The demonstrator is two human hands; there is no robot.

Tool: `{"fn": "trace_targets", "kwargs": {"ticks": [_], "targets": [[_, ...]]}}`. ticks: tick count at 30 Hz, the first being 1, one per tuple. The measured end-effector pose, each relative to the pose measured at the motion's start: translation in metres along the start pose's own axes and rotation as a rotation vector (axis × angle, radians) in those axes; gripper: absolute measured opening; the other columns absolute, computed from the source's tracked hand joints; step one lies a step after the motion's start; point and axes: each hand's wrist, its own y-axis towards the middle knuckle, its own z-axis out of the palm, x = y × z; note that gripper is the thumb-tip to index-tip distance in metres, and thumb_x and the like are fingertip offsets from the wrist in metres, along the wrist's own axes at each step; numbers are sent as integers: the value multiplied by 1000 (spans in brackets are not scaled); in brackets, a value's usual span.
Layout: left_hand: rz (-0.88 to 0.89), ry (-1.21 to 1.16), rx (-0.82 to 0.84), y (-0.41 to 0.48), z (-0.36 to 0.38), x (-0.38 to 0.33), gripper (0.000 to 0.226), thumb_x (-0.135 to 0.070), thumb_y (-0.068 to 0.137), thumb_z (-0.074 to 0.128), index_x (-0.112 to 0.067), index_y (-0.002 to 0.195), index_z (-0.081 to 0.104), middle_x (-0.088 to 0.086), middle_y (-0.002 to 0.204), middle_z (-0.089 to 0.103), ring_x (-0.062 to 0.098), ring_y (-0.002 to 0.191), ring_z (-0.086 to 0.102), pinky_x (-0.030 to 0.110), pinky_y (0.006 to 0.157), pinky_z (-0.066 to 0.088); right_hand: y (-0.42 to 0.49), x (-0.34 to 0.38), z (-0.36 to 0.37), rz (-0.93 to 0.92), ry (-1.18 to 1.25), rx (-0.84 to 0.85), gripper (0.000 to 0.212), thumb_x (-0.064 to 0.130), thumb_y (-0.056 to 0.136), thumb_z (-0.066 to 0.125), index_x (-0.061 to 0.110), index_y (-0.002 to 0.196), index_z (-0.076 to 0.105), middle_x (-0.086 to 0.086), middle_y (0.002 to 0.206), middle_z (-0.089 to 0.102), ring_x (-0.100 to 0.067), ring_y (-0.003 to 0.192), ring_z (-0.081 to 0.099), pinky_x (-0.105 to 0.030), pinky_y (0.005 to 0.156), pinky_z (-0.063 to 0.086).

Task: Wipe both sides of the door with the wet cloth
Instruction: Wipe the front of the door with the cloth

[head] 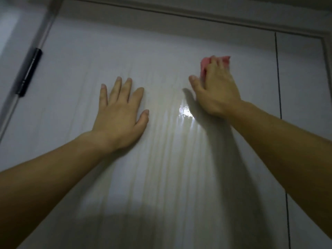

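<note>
**Two hands on the door, pink cloth high on its right half**

At the door's left edge a black hinge (29, 72) sits on the grey jamb. The white door (71, 69) fills nearly the whole view, and the door frame (197, 11) runs along its top edge.

Left of the door's middle, the left hand (119, 112) lies flat on the panel. Its palm is against the surface, its fingers are straight and slightly spread, and its thumb points out to the right. It holds nothing.

Between the two hands, pale vertical streaks (167, 159) run down the panel toward its bottom edge. A bright glare spot (185, 111) shines on the surface just below and left of the right wrist.

The right hand (215, 92) is higher and nearer the door's right edge, well apart from the left. It grips the pink cloth (203, 66), which is bunched under the bent fingers and pressed to the door. Cloth shows above and to the left of the knuckles. The thumb sticks out to the left, off the cloth, along the panel. The arm's shadow (215, 141) falls down the door below the hand.

Further right, a thin dark vertical groove (278, 78) crosses the panel, close to the right edge.
</note>
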Motion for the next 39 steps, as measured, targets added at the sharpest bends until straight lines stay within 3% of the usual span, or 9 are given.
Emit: {"fn": "trace_targets", "kwargs": {"ticks": [3, 7, 12, 18, 24, 29, 31, 35, 39], "targets": [[-33, 15, 21, -4, -2, 15, 73, -56, 94, 19, -20, 158, 20, 12, 170, 8, 34, 157, -1, 60, 124, -4, -29, 37, 28, -231, -59, 25, 81, 58, 104, 26, 10, 163, -2, -11, 170, -8, -27, 157, -12, -41, 127, -9], [-40, 15, 34, -13, -1, 33, 73, -56, 94, 17, -22, 158, 21, 11, 170, 8, 35, 156, 0, 60, 124, -4, -26, 29, 29, -538, -165, 69, 77, 56, 101, 20, 12, 163, 5, -12, 170, 0, -25, 158, -7, -43, 128, -3], [-38, -10, 32, -21, -1, 58, 70, -55, 95, 19, -24, 158, 22, 9, 170, 8, 34, 157, 1, 58, 125, -3, 7, 30, 21, -156, -77, 28, 78, 60, 100, 15, 18, 164, 1, -12, 170, -8, -30, 157, -13, -43, 128, -6], [-9, -54, 27, -28, -5, 78, 74, -57, 94, 16, -23, 158, 23, 6, 171, 8, 31, 157, 0, 56, 126, -3, -30, 75, 49, -646, -228, 85, 77, 56, 102, 22, 14, 164, 5, -13, 170, 1, -25, 157, -9, -39, 128, -6], [-69, -50, 22, -36, -8, 112, 70, -54, 97, 19, -22, 159, 20, 7, 171, 5, 30, 157, -3, 54, 126, -4, 19, 94, 40, -210, -140, 23, 76, 55, 104, 18, 12, 163, -5, -11, 171, -9, -25, 157, -12, -38, 126, -11], [-28, -37, 40, -42, -7, 134, 73, -56, 96, 16, -25, 162, 15, 3, 171, 2, 28, 157, -5, 55, 126, -2, -17, 131, 62, -657, -192, 124, 76, 50, 100, 19, 13, 163, 2, -11, 170, -2, -24, 157, -8, -37, 128, -6], [-10, -34, 38, -42, -6, 138, 73, -57, 96, 14, -27, 162, 13, 1, 171, -1, 26, 157, -7, 55, 126, -3, 3, 127, 55, -622, -189, 84, 76, 52, 99, 21, 14, 163, 7, -13, 170, 2, -26, 158, -3, -38, 128, -3], [24, -72, 44, -43, -6, 144, 71, -55, 98, 18, -27, 162, 10, 0, 171, -5, 22, 157, -11, 50, 126, -6, 39, 139, 42, -254, -65, 35, 86, 66, 93, 14, 16, 163, 10, -11, 171, 1, -33, 157, 4, -51, 128, 10], [-15, -140, -23, -56, -6, 161, 71, -52, 99, 26, -19, 161, 17, 8, 171, 4, 23, 158, -3, 44, 128, -5, 0, 182, 74, -582, -153, 87, 81, 60, 97, 16, 15, 164, 9, -13, 171, 5, -30, 158, -3, -43, 129, 1]]}}
